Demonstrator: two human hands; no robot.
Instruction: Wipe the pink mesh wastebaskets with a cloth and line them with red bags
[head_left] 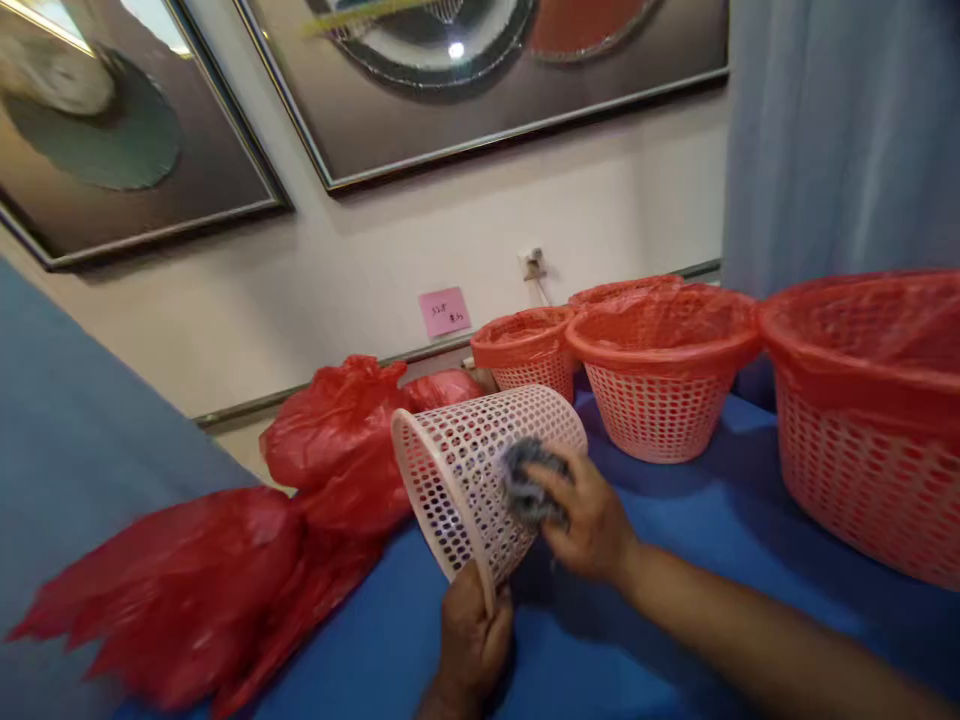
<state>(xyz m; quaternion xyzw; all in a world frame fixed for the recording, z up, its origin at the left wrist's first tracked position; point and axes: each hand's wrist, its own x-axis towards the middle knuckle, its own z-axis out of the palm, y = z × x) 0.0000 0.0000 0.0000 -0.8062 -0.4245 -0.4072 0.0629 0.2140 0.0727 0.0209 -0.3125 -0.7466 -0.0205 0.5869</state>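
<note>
A pale pink perforated plastic wastebasket (pixel 480 440) is tipped on its side above the blue tabletop, its open mouth facing left. My left hand (pixel 472 635) is closed around the basket's rim at the lower edge, thumb on one side and fingers on the other. In my right hand (pixel 589 520) is a crumpled grey cloth (pixel 534 482), pressed against the basket's outer wall near its base end. The fingers are bent over the cloth and partly hide it.
Crumpled red plastic bags (pixel 217 590) lie on the left of the blue tabletop (pixel 622 640). Several baskets lined with red bags stand at the right, including a middle one (pixel 664 400) and a large near one (pixel 862 470). Behind are a wall socket (pixel 532 264) and a pink note (pixel 444 312).
</note>
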